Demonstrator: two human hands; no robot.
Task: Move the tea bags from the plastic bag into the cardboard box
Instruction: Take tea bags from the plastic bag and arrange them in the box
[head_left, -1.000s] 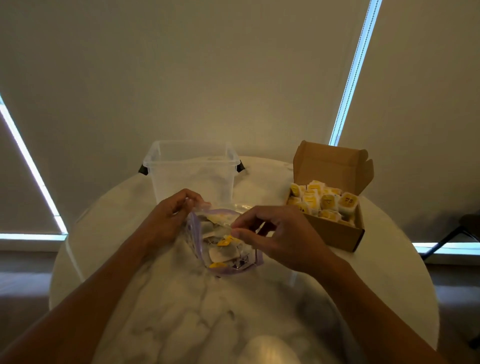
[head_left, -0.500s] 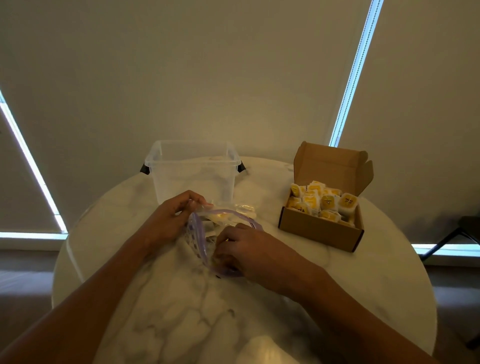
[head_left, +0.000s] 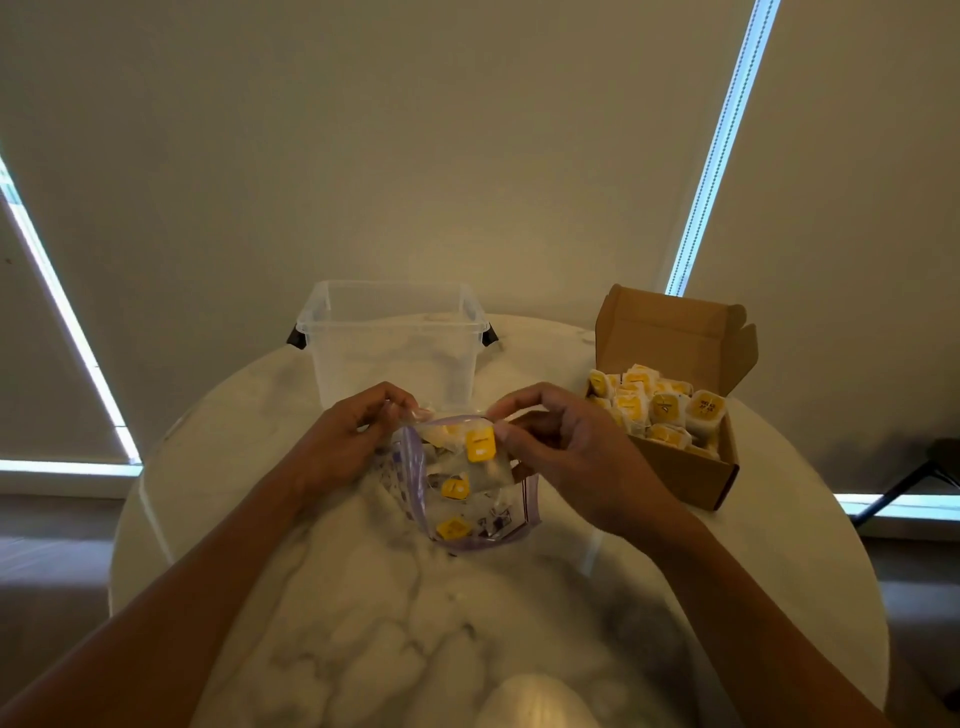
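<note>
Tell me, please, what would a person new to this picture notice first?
First, the two hands in the middle: the left hand holds the plastic bag open while the right hand pinches a yellow-labelled tea bag at its mouth. Next, the open cardboard box at right, packed with more tea bags, and a clear tub behind the hands.

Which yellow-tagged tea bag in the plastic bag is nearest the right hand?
The topmost tea bag, at the right hand; the other two lie lower in the plastic bag.
</note>
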